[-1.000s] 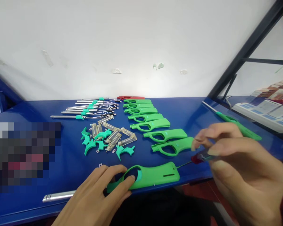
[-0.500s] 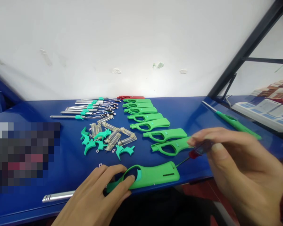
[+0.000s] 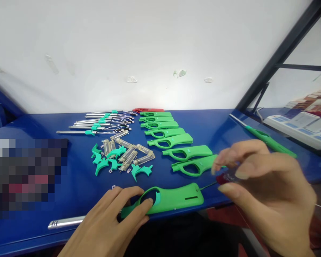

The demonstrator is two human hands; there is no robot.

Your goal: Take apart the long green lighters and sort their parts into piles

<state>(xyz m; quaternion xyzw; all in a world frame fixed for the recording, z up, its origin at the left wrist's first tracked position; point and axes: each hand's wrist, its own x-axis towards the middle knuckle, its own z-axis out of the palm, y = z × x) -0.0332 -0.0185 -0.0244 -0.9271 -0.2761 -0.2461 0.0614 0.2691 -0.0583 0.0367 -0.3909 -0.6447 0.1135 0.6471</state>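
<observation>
Near the table's front edge lies a green utility lighter [image 3: 173,200] with a silver barrel [image 3: 66,222] pointing left. My left hand [image 3: 113,216] grips its front part, with fingers at the trigger opening beside the teal trigger [image 3: 157,198]. Between the fingertips of my right hand [image 3: 275,192] is a small screwdriver [image 3: 224,177] with a clear red handle. Its thin shaft slants down to the left, and the tip meets the hole at the lighter's rounded right end. Fingers partly cover the screwdriver's handle.
Several green lighter shells [image 3: 173,140] form a column behind. Barrels with wires [image 3: 75,132] lie at back left. Clear fuel tanks [image 3: 128,160] and loose teal triggers [image 3: 101,166] are heaped mid-left. Another green lighter [image 3: 270,141] rests at right. A blurred-out object [image 3: 26,175] sits left.
My right hand has shifted its fingers around the screwdriver's handle, and the handle now sits lower and flatter. My left hand and the lighter stay in place.
</observation>
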